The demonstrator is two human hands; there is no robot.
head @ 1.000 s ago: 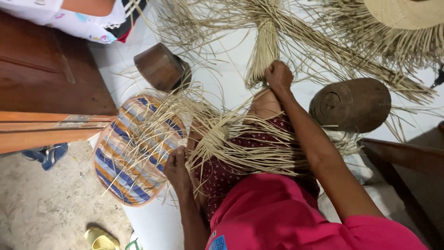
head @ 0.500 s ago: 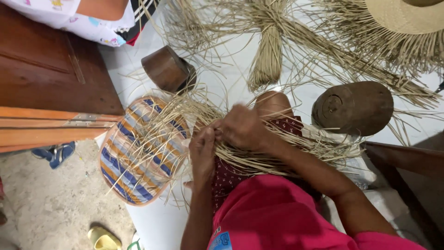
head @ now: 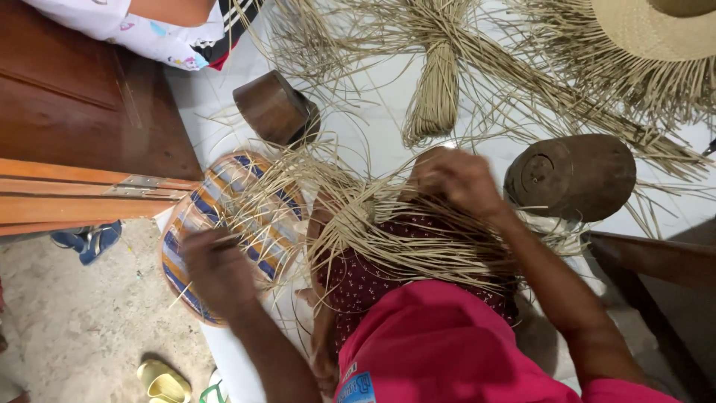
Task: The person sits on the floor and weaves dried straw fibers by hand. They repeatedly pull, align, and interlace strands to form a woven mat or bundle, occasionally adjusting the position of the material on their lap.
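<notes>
On the lap, two hands — left [head: 216, 261], right [head: 456, 177] — each pinch straw strands [head: 403, 239], between two wooden blocks [head: 570, 177].

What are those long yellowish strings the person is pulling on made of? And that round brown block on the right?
The strands look like dried straw or palm fibre: pale tan, thin, flat, matte, springing loose in every direction. The round block seems to be dark wood, dull and worn, though its grain is too faint to be sure.
</notes>
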